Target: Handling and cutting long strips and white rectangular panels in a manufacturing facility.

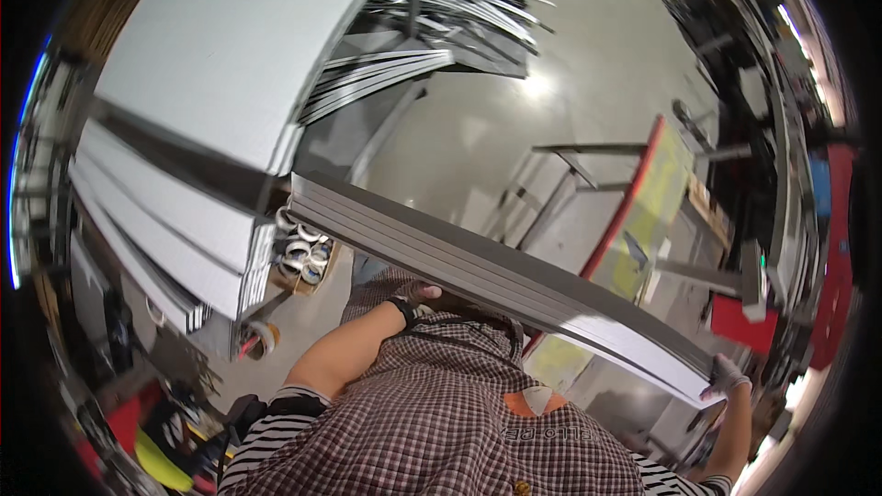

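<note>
A long stack of several thick boards (496,266), with a dark grey top strip, lighter layered edges and a white lower part, slants across in front of my body from upper left to lower right. My left hand (424,296) is at the stack's near lower edge, left of its middle, its fingers mostly hidden beneath. At the far right end my right hand (729,377), in a pale glove, is closed around the stack's corner. The stack's left end is beside a pile of large white boards (220,46).
Below the pile, more white boards (175,220) stand fanned out at the left. A box (317,280) of tape rolls sits on the floor under them. Narrow offcut strips (459,5) lie ahead. A table with a red edge and yellow-green top (657,193) stands right.
</note>
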`<action>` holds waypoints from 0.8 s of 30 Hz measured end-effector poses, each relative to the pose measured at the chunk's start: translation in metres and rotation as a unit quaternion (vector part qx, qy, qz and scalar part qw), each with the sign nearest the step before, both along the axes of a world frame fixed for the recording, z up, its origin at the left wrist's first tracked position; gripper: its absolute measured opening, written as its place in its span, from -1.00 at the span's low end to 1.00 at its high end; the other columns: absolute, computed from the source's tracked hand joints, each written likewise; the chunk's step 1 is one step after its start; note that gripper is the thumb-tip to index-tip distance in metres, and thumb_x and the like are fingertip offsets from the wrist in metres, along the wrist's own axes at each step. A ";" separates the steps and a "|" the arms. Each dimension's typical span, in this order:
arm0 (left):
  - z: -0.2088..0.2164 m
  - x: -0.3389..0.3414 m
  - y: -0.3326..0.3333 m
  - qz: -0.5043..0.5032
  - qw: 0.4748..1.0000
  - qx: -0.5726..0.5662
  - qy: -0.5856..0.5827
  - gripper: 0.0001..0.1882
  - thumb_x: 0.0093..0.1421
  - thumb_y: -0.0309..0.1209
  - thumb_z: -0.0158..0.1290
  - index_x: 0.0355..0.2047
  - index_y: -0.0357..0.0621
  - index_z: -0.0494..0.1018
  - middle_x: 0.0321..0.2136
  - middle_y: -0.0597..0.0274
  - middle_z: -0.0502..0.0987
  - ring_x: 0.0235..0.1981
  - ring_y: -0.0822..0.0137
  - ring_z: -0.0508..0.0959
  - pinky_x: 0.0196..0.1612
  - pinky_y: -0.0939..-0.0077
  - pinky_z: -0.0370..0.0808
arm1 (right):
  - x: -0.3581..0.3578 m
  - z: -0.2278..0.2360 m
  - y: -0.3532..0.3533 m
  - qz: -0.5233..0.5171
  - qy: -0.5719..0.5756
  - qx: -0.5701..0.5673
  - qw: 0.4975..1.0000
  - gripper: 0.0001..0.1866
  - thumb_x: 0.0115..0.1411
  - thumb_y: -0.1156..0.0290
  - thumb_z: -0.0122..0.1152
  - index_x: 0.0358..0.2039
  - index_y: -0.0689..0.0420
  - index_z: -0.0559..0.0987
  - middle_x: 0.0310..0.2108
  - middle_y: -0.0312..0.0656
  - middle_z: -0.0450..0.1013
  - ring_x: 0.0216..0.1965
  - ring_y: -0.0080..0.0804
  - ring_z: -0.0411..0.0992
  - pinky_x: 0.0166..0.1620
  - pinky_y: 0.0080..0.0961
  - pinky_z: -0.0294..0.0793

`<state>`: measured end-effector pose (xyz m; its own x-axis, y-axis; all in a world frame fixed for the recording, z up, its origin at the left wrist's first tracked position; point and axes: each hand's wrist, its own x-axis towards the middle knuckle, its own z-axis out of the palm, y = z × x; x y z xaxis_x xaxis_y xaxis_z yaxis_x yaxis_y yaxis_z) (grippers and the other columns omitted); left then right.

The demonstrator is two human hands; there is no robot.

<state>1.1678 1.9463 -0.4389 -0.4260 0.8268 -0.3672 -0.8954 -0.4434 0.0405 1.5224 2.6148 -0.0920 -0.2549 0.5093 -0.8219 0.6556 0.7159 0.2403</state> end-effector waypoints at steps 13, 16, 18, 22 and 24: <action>0.121 -0.244 0.246 0.001 0.948 0.246 0.203 -0.17 -0.05 0.02 0.38 0.15 -0.17 0.42 0.06 0.13 0.53 0.10 0.11 0.51 0.16 0.11 0.49 | 0.068 -0.084 -0.165 -0.321 0.347 -0.066 0.879 0.19 -0.68 0.23 0.79 0.08 0.19 0.35 0.00 -0.12 0.43 0.02 -0.26 0.40 0.04 -0.27 0.48; 0.157 -0.346 0.257 0.107 0.918 0.150 0.350 -0.06 -0.11 0.30 0.31 0.11 -0.15 0.44 0.00 0.19 0.55 -0.01 0.16 0.56 0.00 0.18 0.60 | -0.014 -0.127 -0.169 -0.317 0.382 -0.148 0.856 0.20 -0.72 0.25 0.76 0.05 0.23 0.30 -0.07 -0.14 0.42 -0.05 -0.34 0.41 0.03 -0.37 0.48; 0.177 -0.405 0.255 0.159 0.893 0.144 0.394 0.07 -0.20 0.40 0.28 0.19 -0.07 0.38 0.07 0.22 0.51 0.13 0.16 0.46 0.16 0.12 0.48 | -0.087 -0.130 -0.155 -0.350 0.410 -0.211 0.815 0.15 -0.71 0.25 0.73 0.01 0.22 0.30 -0.11 -0.16 0.41 -0.08 -0.36 0.41 0.03 -0.40 0.47; 0.193 -0.492 0.275 0.282 0.876 0.104 0.378 0.25 -0.24 0.53 0.16 0.33 -0.03 0.19 0.26 0.04 0.27 0.28 0.03 0.26 0.31 0.00 0.25 | -0.250 -0.104 -0.113 -0.229 0.407 -0.165 0.869 0.06 -0.66 0.26 0.71 -0.05 0.24 0.31 -0.14 -0.16 0.41 -0.11 -0.41 0.43 -0.04 -0.47 0.50; 0.194 -0.534 0.287 0.307 0.850 0.149 0.401 0.32 -0.20 0.53 0.14 0.42 0.00 0.01 0.40 -0.16 0.04 0.40 -0.13 0.04 0.43 -0.15 -0.01 | -0.331 -0.087 -0.090 -0.190 0.398 -0.134 0.888 0.07 -0.66 0.30 0.70 -0.04 0.24 0.30 -0.15 -0.17 0.41 -0.10 -0.43 0.42 -0.02 -0.47 0.49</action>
